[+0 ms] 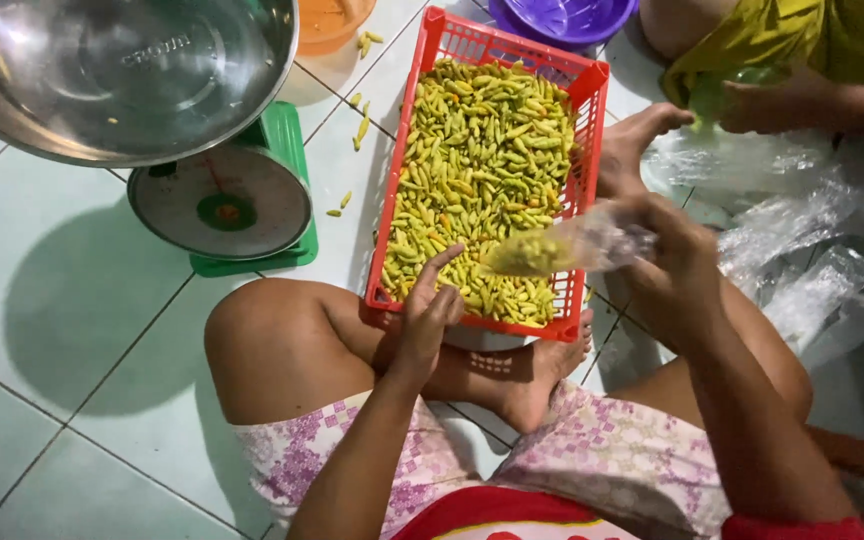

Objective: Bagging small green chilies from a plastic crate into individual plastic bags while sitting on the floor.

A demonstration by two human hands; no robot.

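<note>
Blurring the clear plastic bag [562, 245], motion leaves its contents hard to make out. Pinched at its neck in the right hand [667, 262] fingers, long axis level, mouth end pointing toward the left hand [430, 310]. Left fingers loosely spread, resting on chillies [482, 170] at the red crate [592, 120] near edge, just below the bag.

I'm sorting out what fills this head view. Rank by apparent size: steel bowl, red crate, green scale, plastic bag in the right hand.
1. steel bowl, though nearest the camera and cropped
2. red crate, close to the bowl
3. green scale
4. plastic bag
</note>
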